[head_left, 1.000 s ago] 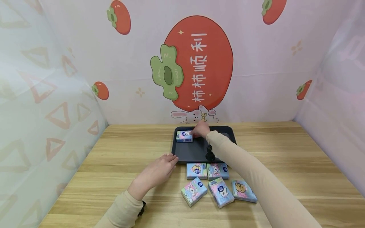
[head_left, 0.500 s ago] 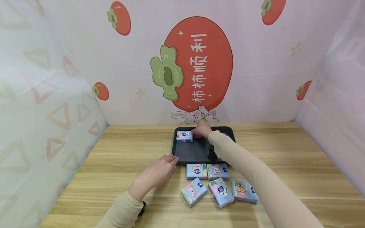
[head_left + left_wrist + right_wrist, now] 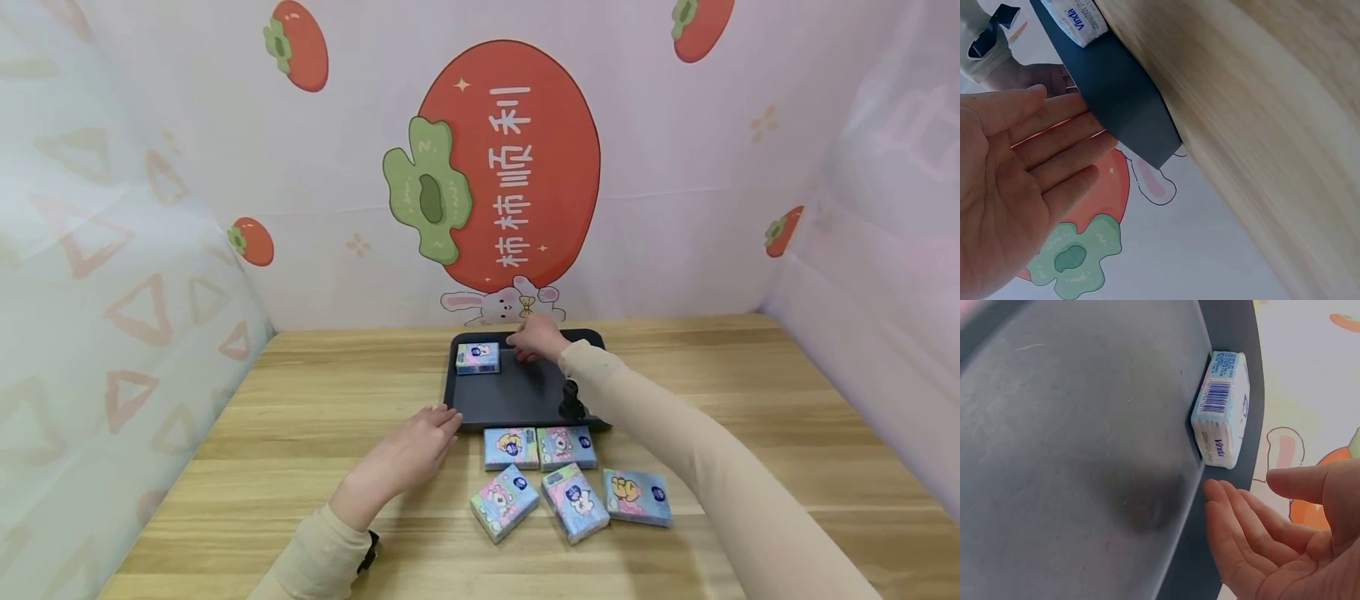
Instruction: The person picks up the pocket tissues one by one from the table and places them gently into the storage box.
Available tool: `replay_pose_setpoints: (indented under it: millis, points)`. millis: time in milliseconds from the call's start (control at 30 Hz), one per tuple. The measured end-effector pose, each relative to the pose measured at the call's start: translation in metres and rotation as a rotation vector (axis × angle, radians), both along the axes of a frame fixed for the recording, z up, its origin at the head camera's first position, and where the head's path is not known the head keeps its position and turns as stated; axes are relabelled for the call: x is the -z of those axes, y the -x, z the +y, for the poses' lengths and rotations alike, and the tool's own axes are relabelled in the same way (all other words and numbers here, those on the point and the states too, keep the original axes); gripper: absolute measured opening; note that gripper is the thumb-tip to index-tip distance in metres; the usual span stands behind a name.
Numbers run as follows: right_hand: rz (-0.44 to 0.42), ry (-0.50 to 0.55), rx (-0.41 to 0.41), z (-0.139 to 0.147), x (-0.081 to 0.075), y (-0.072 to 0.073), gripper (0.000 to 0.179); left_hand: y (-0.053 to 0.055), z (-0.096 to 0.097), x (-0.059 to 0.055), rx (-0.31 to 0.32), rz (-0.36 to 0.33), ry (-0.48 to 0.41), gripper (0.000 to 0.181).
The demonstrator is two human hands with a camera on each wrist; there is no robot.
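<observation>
A dark grey tray (image 3: 491, 407) lies near the back of the table. In its far left corner sits a blue-and-pink tissue pack (image 3: 477, 357), marked Vinda in the right wrist view. My right hand (image 3: 542, 337) hovers over the far side of the tray, just right of that pack. Its fingers are relaxed and hold nothing; a gap between fingertips and tissue pack (image 3: 1222, 412) shows in the right wrist view. At the tray's near left corner rests my left hand (image 3: 408, 450). Straight fingers of the left hand (image 3: 1029, 169) touch the tray's side (image 3: 1116, 94).
Several more tissue packs lie on the wooden table in front of the tray. Two, one pack (image 3: 511, 448) and another pack (image 3: 567, 447), are side by side by its near edge. Nearer are a tilted pack (image 3: 505, 503), a middle pack (image 3: 576, 503) and a right pack (image 3: 637, 497).
My right hand has drawn slightly to the right, away from the tissue pack in the tray, leaving a gap. The left hand stays by the tray's corner. The head view has shifted a little.
</observation>
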State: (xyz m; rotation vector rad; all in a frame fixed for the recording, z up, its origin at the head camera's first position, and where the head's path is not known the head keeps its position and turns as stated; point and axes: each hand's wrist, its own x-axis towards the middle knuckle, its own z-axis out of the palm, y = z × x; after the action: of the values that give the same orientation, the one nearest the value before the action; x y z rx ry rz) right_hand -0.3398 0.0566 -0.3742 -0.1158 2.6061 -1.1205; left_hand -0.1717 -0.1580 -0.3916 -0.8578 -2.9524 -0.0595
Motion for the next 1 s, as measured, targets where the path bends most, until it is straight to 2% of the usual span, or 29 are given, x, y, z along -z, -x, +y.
replay_pose_setpoints:
  millis: [200, 433, 633, 1000]
  points:
    - [0.061, -0.06, -0.074, 0.004, -0.005, -0.004, 0.029, -0.001, -0.001, -0.002, 0.003, 0.002, -0.011, 0.034]
    - [0.085, -0.063, -0.116, 0.01, -0.011, -0.008, 0.03, -0.001, -0.001, -0.002, 0.003, 0.003, -0.005, 0.034]
    - [0.135, -0.072, -0.147, 0.018, -0.021, -0.02, 0.027, 0.0, -0.001, -0.001, 0.003, 0.005, -0.002, 0.034]
    - [0.177, -0.08, -0.17, 0.039, -0.038, -0.043, 0.021, 0.0, -0.001, -0.001, 0.008, 0.015, -0.003, 0.034]
